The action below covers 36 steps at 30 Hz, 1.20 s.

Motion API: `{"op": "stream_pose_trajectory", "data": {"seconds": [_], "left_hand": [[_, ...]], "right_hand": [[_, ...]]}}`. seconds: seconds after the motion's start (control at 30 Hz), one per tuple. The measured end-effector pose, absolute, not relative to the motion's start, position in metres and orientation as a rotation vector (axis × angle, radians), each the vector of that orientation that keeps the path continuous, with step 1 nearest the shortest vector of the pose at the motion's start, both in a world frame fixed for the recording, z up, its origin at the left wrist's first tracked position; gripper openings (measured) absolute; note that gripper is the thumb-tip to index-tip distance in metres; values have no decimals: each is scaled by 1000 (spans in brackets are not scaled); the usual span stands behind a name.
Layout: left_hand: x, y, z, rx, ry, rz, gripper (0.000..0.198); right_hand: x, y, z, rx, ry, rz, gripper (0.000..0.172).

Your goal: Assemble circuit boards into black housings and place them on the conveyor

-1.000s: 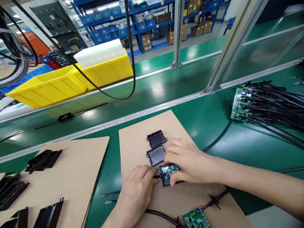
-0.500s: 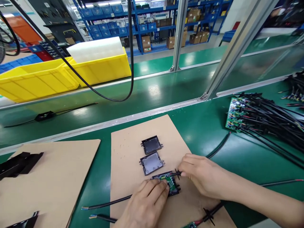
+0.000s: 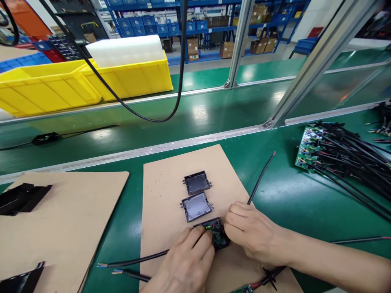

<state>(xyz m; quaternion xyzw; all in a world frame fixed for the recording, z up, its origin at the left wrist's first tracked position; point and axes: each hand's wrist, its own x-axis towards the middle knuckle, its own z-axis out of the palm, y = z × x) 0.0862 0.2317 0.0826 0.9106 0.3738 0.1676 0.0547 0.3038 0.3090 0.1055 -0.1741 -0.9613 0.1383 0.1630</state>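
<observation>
A green circuit board (image 3: 217, 232) sits inside a small black plastic case (image 3: 225, 245) on the cardboard sheet. My left hand (image 3: 186, 258) is closed on the case's left side, its fingertips bent over the board. At the right edge of the case, my right hand (image 3: 250, 228) pinches a black cable (image 3: 260, 179), whose free end points away up the table. The pinched part is hidden by the fingers. Behind the case lie two more black case halves, one darker (image 3: 197, 183) and one reflecting light (image 3: 197, 206).
Near the front edge lies another circuit board (image 3: 242, 289) with a black cable. Stripped cable ends (image 3: 104, 265) stick out at left. Boards with bundled cables (image 3: 345, 154) lie at right. Yellow bins (image 3: 131, 79) stand behind a metal rail; a black cable (image 3: 152, 119) hangs in front.
My right hand has moved in against the case's right edge. The cable's free end has swung up and away from me. My left hand stays on the case; the view has shifted slightly.
</observation>
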Motion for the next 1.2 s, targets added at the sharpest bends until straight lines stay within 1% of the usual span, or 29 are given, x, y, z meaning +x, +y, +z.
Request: {"op": "stream_pose_trajectory", "data": {"seconds": [0.07, 0.17, 0.47, 0.5, 0.53, 0.63, 0.67, 0.8, 0.87, 0.97, 1.03, 1.1, 1.2], "left_hand": [[87, 232, 84, 2763, 1143, 442, 15], [88, 233, 87, 2793, 1152, 353, 13], [86, 232, 92, 2750, 1164, 221, 11], [86, 232, 93, 2727, 1177, 222, 16], [86, 232, 94, 2706, 1196, 227, 24], [87, 233, 97, 2705, 1234, 256, 55], [89, 234, 98, 2726, 1231, 254, 58], [93, 237, 101, 2774, 1214, 195, 47], [92, 238, 101, 2742, 1212, 189, 48], [89, 238, 99, 2700, 1160, 328, 47], [86, 238, 98, 2707, 1129, 428, 42], [84, 239, 99, 2752, 1118, 454, 37], [83, 242, 102, 2808, 1100, 363, 27]], "right_hand": [[307, 311, 103, -470, -2768, 349, 29], [309, 312, 99, -463, -2807, 339, 32], [306, 308, 95, -395, -2804, 150, 33], [305, 308, 97, -376, -2806, 139, 32], [305, 307, 98, -366, -2821, 134, 30], [304, 305, 104, -408, -2924, 153, 18], [304, 304, 105, -434, -2949, 158, 15], [307, 304, 105, -509, -2944, 233, 16], [310, 305, 103, -579, -2901, 342, 18], [313, 306, 100, -772, -2842, 550, 21], [315, 306, 99, -858, -2819, 634, 22], [316, 306, 98, -841, -2808, 666, 24], [316, 307, 98, -753, -2807, 690, 28]]}}
